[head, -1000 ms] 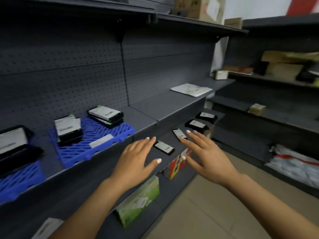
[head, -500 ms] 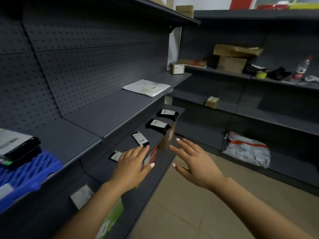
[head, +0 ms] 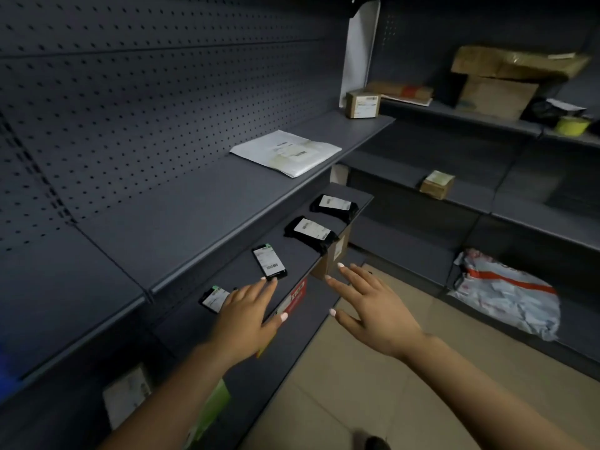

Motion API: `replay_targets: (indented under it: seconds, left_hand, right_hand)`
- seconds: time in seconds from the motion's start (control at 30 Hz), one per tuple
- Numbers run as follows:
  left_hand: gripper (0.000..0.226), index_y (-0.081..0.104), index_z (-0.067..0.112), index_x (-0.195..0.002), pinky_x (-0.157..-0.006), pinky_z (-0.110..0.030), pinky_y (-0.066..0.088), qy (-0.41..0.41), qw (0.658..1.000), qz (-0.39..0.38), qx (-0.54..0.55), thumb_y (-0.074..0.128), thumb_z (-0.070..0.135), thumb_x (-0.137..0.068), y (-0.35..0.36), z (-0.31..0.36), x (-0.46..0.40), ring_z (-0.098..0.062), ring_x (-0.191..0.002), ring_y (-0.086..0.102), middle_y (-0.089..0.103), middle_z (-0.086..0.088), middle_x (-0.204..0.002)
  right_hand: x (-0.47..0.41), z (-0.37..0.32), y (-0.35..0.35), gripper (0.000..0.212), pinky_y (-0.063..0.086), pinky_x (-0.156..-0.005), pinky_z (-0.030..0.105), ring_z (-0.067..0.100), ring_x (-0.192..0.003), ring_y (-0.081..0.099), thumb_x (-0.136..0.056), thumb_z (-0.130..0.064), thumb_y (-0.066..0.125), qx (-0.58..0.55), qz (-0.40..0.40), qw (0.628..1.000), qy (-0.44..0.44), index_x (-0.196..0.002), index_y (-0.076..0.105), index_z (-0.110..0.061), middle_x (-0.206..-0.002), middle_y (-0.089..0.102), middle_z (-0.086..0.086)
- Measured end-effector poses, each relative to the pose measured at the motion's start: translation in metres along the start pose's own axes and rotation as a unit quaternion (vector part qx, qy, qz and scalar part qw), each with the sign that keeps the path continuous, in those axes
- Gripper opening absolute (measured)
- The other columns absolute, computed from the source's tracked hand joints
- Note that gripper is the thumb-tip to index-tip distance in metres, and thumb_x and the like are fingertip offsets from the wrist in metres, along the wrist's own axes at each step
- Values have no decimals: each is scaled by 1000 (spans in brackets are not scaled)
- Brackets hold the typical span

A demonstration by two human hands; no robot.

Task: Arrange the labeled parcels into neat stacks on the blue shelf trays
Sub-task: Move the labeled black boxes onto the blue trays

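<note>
Several black parcels with white labels lie in a row on the second dark shelf: the nearest [head: 214,298], a flat one [head: 269,262], a bulkier one [head: 310,233] and the farthest [head: 334,206]. My left hand [head: 248,315] hovers with straight fingers over the shelf edge, partly covering the nearest parcel, its fingertips close to the flat one. My right hand [head: 373,306] is spread open in the air beyond the shelf edge, holding nothing. Only a blue blur [head: 6,378] at the far left edge hints at the blue tray.
A white mailer [head: 285,152] lies on the upper shelf [head: 194,206], a small cardboard box [head: 362,103] behind it. Cardboard boxes [head: 493,79] and a small box [head: 437,184] sit on the right shelving. A crumpled grey bag [head: 506,292] lies low right. A brown box [head: 334,254] stands under the parcel shelf.
The view has swung right, so the blue trays with stacked parcels left the frame. Both open hands have moved along the lower shelf toward the loose black parcels.
</note>
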State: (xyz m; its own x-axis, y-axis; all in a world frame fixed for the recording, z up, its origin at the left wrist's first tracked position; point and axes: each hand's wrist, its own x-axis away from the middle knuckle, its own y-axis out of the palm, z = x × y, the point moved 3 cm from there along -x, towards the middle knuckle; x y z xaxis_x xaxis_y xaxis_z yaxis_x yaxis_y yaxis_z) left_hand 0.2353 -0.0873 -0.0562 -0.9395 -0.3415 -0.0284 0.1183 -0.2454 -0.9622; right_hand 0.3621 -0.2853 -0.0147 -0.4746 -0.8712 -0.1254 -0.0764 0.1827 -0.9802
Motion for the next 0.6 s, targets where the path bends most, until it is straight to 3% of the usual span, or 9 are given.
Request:
replay_targets:
  seconds: [0.13, 0.27, 0.37, 0.43, 0.53, 0.6]
  left_hand:
    - [71, 11, 26, -152, -114, -35, 16, -50, 999, -1, -7, 37, 58, -94, 19, -3, -47, -18, -142, 18, 17, 1, -158]
    - [73, 8, 27, -152, -115, -35, 16, -143, 989, -8, 18, 36, 61, -93, 34, -1, -89, -21, -144, 14, 11, 2, -159]
    - [81, 6, 28, -152, -116, -37, 16, -206, 978, -10, 29, 29, 71, -88, 47, -1, -113, -21, -144, 13, 10, 1, -159]
    - [94, 6, 28, -151, -116, -39, 18, -245, 969, -3, 41, 14, 84, -75, 56, -2, -123, -21, -144, 14, 13, 1, -159]
    - [97, 3, 29, -152, -117, -37, 14, -307, 950, -6, 60, 6, 81, -69, 68, -6, -130, -20, -145, 11, 9, 2, -159]
    - [88, 1, 28, -152, -117, -34, 12, -337, 940, -13, 56, 16, 77, -80, 72, -7, -134, -20, -145, 10, 6, 1, -159]
  right_hand:
    - [-52, 53, 19, 63, 28, -113, 45, 26, -142, 24, -91, -60, 25, -2, -20, 999, -50, -146, 30, -32, -155, 27, 4]
    - [-107, 102, 36, 64, 19, -114, 40, 25, -145, 17, -89, -59, 22, -1, -63, 992, -111, -148, 23, -33, -157, 19, 3]
    - [-146, 130, 45, 61, 31, -108, 44, 31, -137, 34, -89, -54, 31, -2, -76, 984, -162, -144, 37, -28, -151, 35, 8]
    - [-170, 146, 53, 58, 41, -99, 46, 34, -128, 47, -87, -51, 38, -14, -87, 977, -193, -138, 47, -24, -143, 47, 11]
    - [-202, 160, 71, 58, 46, -97, 50, 35, -126, 49, -87, -51, 40, -36, -112, 965, -233, -137, 49, -22, -141, 48, 11]
    - [-223, 165, 85, 60, 47, -96, 52, 36, -126, 48, -87, -52, 39, -47, -124, 959, -249, -138, 48, -22, -142, 48, 11]
